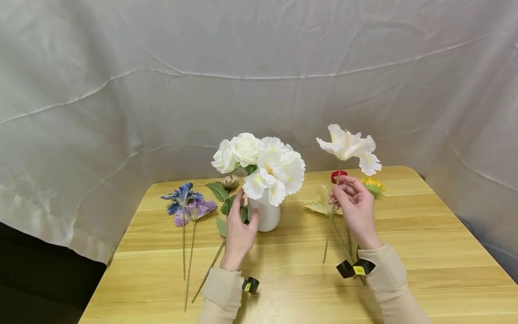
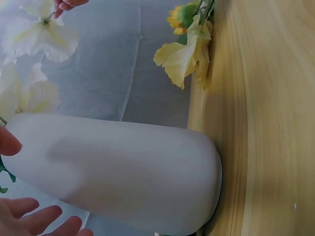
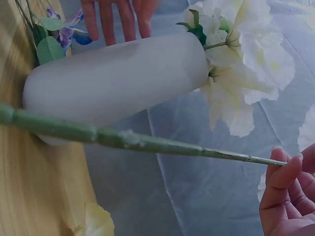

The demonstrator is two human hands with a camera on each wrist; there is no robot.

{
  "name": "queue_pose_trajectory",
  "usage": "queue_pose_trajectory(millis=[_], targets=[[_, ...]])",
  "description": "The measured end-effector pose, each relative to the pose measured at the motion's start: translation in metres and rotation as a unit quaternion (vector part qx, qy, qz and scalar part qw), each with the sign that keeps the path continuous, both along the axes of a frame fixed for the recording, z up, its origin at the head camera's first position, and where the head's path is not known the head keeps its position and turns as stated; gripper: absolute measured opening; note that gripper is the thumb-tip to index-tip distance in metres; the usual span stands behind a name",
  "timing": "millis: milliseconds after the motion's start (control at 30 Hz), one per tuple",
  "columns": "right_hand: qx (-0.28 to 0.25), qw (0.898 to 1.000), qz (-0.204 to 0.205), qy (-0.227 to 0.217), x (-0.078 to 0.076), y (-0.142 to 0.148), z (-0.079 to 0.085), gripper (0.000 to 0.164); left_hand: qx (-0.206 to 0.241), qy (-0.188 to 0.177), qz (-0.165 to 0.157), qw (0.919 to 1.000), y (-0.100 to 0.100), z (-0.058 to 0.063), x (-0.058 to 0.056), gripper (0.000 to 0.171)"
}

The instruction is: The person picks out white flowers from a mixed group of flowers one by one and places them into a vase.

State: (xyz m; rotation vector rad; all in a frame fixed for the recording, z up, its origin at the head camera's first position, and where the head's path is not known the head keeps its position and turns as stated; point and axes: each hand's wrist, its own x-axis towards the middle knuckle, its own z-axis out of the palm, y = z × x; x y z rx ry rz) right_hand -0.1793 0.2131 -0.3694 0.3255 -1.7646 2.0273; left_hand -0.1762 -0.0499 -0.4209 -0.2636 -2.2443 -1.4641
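Note:
My right hand (image 1: 355,208) pinches the thin green stem (image 3: 162,145) of a white artificial flower (image 1: 349,146) between thumb and fingertips. The bloom is upright above the hand, and the stem's lower end hangs over the table. A white vase (image 1: 265,213) stands on the table and bears several white flowers (image 1: 271,164), roses among them. Beside the vase's left side is my left hand (image 1: 239,231), fingers extended and thumb spread. In the right wrist view, the left fingers (image 3: 123,22) look straight along the vase; whether they touch it I cannot tell.
On the wooden table (image 1: 295,279), a blue flower (image 1: 182,197), a purple flower (image 1: 196,210) and a leafy beige flower (image 1: 229,181) lie left. Right are a pale yellow flower (image 1: 319,202), a red flower (image 1: 338,175) and a sunflower (image 1: 373,185). Grey cloth (image 1: 259,99) hangs behind.

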Motion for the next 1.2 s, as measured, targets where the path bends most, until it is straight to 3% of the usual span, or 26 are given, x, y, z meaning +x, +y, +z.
queue_pose_trajectory(millis=[133, 567, 833, 1000, 1200], targets=[[-0.002, 1.0, 0.008, 0.008, 0.001, 0.001, 0.001, 0.015, -0.009, -0.015, -0.006, 0.9998, 0.002, -0.001, 0.001, 0.063], [-0.005, 1.0, 0.01, 0.001, 0.001, 0.001, 0.001, 0.015, -0.003, 0.018, -0.005, 0.9998, 0.002, -0.002, 0.0, 0.054], [-0.007, 1.0, 0.011, 0.006, 0.002, 0.001, 0.001, 0.015, 0.05, 0.048, -0.01, 0.9976, 0.005, 0.0, 0.0, 0.035], [-0.003, 1.0, 0.006, 0.012, 0.002, 0.002, 0.003, 0.015, 0.065, 0.073, -0.023, 0.995, 0.011, 0.013, 0.007, 0.027], [0.0, 1.0, 0.0, 0.026, 0.005, 0.001, 0.008, 0.014, 0.047, 0.109, -0.023, 0.9926, 0.019, 0.031, 0.018, 0.025]])
